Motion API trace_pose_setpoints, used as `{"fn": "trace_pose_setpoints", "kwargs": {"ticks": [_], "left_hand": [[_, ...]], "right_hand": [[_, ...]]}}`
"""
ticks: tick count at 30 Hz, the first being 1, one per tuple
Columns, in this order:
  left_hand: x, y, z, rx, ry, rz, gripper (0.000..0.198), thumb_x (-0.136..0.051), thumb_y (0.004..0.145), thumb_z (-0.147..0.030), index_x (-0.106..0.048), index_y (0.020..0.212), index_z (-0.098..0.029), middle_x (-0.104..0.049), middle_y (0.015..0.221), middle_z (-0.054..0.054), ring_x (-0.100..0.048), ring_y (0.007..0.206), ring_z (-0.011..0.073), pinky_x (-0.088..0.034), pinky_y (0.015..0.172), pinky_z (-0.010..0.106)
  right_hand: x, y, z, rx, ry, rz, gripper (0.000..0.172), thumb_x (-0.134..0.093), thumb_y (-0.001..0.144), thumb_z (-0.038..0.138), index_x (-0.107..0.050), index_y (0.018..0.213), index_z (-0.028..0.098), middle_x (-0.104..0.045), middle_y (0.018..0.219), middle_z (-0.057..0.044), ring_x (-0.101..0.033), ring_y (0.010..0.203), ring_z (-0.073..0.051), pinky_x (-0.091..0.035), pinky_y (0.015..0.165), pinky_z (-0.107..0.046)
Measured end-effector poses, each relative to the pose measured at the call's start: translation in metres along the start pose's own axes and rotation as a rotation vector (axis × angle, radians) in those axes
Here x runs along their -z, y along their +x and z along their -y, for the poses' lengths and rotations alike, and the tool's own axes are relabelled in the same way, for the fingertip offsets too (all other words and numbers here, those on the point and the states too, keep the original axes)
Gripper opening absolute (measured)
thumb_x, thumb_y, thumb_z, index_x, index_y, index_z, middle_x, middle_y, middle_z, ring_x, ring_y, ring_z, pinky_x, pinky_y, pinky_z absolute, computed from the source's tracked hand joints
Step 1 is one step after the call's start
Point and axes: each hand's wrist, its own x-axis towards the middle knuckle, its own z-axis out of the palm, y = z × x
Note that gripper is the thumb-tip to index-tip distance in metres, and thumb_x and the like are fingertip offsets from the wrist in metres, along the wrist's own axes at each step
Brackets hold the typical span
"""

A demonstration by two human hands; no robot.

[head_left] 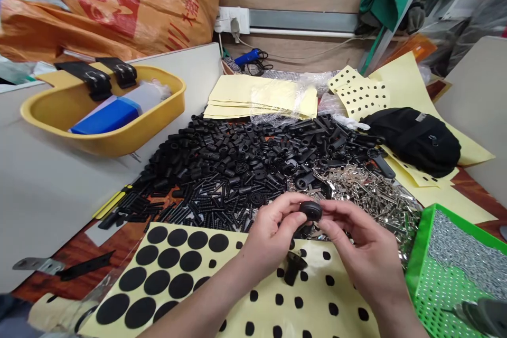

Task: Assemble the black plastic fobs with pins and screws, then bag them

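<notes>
Ahead of the left hand (275, 222) and right hand (360, 240) spreads a pile of black parts (222, 161); below them, a yellow sheet (316, 289) offers flat room. A green basket (421, 245) crowds the right hand's outer side. Both hands pinch a black round part (311, 210).

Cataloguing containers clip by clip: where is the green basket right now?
In the head view, the green basket sits at the lower right edge, right of the right hand and beside the pile of shiny metal pieces.
</notes>
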Motion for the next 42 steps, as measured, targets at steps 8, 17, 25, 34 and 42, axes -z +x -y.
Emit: {"fn": "trace_pose_setpoints", "kwargs": {"ticks": [8,17,25,34,42], "left_hand": [[-0.002,-0.005,-0.005,-0.074,0.043,-0.008,0.016,-0.056,0.086,-0.02,-0.062,0.1,-0.018,-0.069,0.094,0.004,-0.066,0.086,0.0158,-0.053,0.079,0.026],[-0.004,-0.007,-0.01,-0.088,0.06,-0.074,0.012,-0.06,0.083,-0.018,-0.068,0.091,-0.018,-0.071,0.091,0.004,-0.067,0.082,0.0165,-0.055,0.073,0.025],[-0.008,-0.018,-0.003,-0.189,0.192,-0.142,0.012,-0.06,0.083,-0.017,-0.068,0.092,-0.018,-0.073,0.088,0.006,-0.068,0.077,0.0172,-0.056,0.07,0.027],[-0.012,-0.011,-0.003,-0.002,0.032,-0.161,0.013,-0.06,0.082,-0.02,-0.068,0.092,-0.018,-0.073,0.09,0.005,-0.068,0.082,0.0166,-0.055,0.076,0.027],[-0.012,-0.002,-0.004,0.087,-0.086,-0.163,0.017,-0.061,0.077,-0.013,-0.067,0.093,-0.016,-0.074,0.089,0.004,-0.068,0.083,0.0155,-0.056,0.079,0.027]], "right_hand": [[-0.006,-0.007,0.004,0.053,-0.034,-0.006,0.011,-0.065,0.08,0.024,-0.07,0.09,0.022,-0.072,0.086,-0.005,-0.067,0.07,-0.016,-0.057,0.058,-0.026],[-0.008,-0.011,0.01,0.105,-0.069,-0.023,0.01,-0.062,0.082,0.025,-0.069,0.089,0.02,-0.071,0.082,-0.004,-0.065,0.066,-0.016,-0.053,0.056,-0.026],[-0.01,-0.016,0.006,0.186,-0.238,-0.006,0.011,-0.055,0.084,0.021,-0.065,0.089,0.021,-0.069,0.081,-0.003,-0.063,0.066,-0.014,-0.051,0.058,-0.024],[-0.013,-0.012,0.003,0.004,-0.011,-0.081,0.009,-0.063,0.08,0.023,-0.07,0.086,0.021,-0.072,0.081,-0.003,-0.067,0.067,-0.016,-0.056,0.06,-0.026],[-0.013,-0.006,0.003,-0.125,0.101,-0.073,0.014,-0.068,0.075,0.029,-0.072,0.083,0.019,-0.074,0.08,-0.006,-0.069,0.067,-0.017,-0.058,0.059,-0.027]]}}
